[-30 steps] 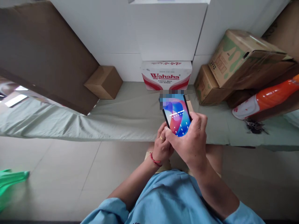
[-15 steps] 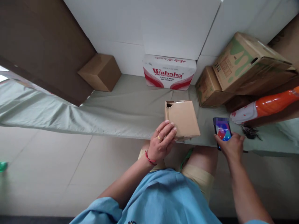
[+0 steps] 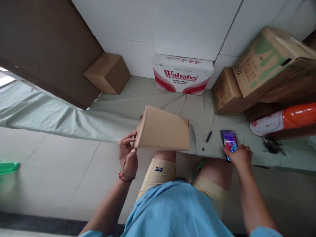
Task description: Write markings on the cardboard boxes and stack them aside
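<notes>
My left hand [image 3: 127,153] grips the near left end of a small brown cardboard box [image 3: 163,130], which is tilted up off the green-covered table [image 3: 118,112]. My right hand [image 3: 239,154] rests on a lit smartphone [image 3: 229,144] lying near the table's front edge, fingers curled over its lower end. A black pen [image 3: 206,139] lies on the cloth between the box and the phone.
A white and red Wahaha carton [image 3: 182,75] stands at the back against white boxes. A small brown box [image 3: 107,73] and a dark board [image 3: 46,49] are at the left. Cardboard boxes [image 3: 249,75], an orange bottle [image 3: 286,118] and keys [image 3: 271,145] are at the right.
The phone went from both hands down to the table on the right. My left hand took the small box and tipped it up and leftwards, which uncovered the pen.
</notes>
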Available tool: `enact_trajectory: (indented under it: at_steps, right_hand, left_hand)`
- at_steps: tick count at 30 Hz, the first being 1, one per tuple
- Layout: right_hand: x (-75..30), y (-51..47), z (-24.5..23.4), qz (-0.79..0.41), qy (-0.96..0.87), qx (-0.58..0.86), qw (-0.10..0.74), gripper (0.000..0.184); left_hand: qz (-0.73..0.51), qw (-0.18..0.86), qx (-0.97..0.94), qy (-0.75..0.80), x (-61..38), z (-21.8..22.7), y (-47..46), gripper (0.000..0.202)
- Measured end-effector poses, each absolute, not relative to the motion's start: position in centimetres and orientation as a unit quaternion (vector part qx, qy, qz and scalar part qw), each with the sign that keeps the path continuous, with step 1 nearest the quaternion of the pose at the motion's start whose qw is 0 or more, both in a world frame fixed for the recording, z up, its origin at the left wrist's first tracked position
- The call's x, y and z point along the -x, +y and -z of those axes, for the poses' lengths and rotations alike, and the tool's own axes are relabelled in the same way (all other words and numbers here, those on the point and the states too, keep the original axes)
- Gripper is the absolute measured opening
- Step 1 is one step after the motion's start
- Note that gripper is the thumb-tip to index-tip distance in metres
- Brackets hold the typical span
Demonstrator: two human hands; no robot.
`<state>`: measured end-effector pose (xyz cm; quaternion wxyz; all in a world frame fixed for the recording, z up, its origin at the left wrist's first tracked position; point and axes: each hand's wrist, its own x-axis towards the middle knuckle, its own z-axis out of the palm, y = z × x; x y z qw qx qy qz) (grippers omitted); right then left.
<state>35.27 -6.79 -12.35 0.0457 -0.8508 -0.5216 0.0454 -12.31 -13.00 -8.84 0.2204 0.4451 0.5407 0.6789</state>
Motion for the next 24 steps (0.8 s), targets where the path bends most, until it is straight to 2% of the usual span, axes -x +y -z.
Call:
enact_trajectory:
  at_steps: [3,5,7,9,11,13,16,18,21,24]
  right_hand:
    - [-35.4,-7.2,12.3,-0.069,-0.503,0.861,-0.003,0.096]
    - [-35.3,-7.4,11.7,-0.074,-0.507,0.859,0.003,0.096]
    - [-34.6,-7.4,10.8,-0.059,-0.528,0.845,0.057,0.094]
    - [-33.1,-7.2,9.7,-0.057,-0.545,0.821,0.159,0.091]
    - [-30.5,-6.8,8.7,-0.145,-0.537,0.782,0.281,0.085]
    - [-27.1,-6.1,8.1,-0.315,-0.503,0.714,0.371,0.079]
    - [-21.3,-4.9,7.9,-0.497,-0.462,0.619,0.395,0.074]
    - [-18.0,-4.2,7.9,-0.542,-0.467,0.582,0.387,0.073]
    - [-15.3,-4.2,7.3,-0.588,-0.488,0.512,0.392,0.075]
    - [-15.8,-5.3,5.9,-0.634,-0.456,0.482,0.399,0.086]
  left_hand:
    - [-0.667,0.364,-0.272,0.590,12.6,9.3,-13.6,0.043]
    - [-0.642,0.440,-0.207,0.592,12.8,9.2,-13.5,0.053]
    - [-0.610,0.477,-0.198,0.600,13.3,8.9,-13.0,0.062]
    - [-0.567,0.494,-0.222,0.621,13.9,8.5,-12.4,0.071]
    - [-0.523,0.504,-0.241,0.643,14.4,8.2,-11.8,0.082]
    - [-0.499,0.517,-0.241,0.652,14.7,8.0,-11.3,0.091]
    - [-0.500,0.546,-0.221,0.634,14.0,7.5,-11.0,0.101]
    - [-0.520,0.563,-0.230,0.599,13.1,7.1,-11.1,0.093]
    - [-0.564,0.563,-0.262,0.544,12.2,6.6,-11.8,0.071]
    - [-0.575,0.565,-0.270,0.527,12.6,6.6,-12.0,0.055]
